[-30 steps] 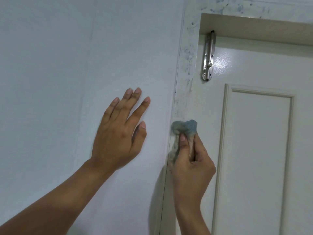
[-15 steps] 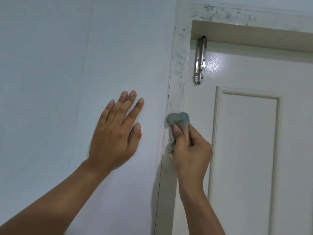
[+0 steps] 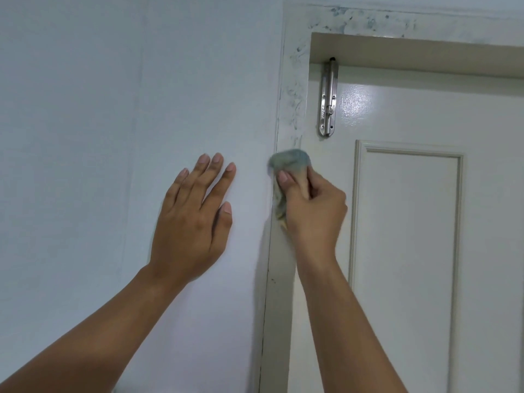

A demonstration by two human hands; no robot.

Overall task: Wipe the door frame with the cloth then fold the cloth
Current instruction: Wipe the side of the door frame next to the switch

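The white door frame (image 3: 293, 89) runs up the middle of the view and across the top, smeared with blue-grey marks on its upper part. My right hand (image 3: 313, 211) is closed on a bunched blue-green cloth (image 3: 289, 161) and presses it against the frame's left upright, just below the smears. My left hand (image 3: 192, 219) lies flat on the pale wall (image 3: 113, 109) to the left of the frame, fingers spread, holding nothing. Part of the cloth hangs down behind my right palm.
A white panelled door (image 3: 405, 251) fills the right side, shut in its frame. A steel slide bolt (image 3: 328, 100) is mounted at the door's top left corner, close above the cloth.
My right hand has carried the cloth slightly up the upright of the frame. My left hand stays flat on the wall. The view has shifted a little.
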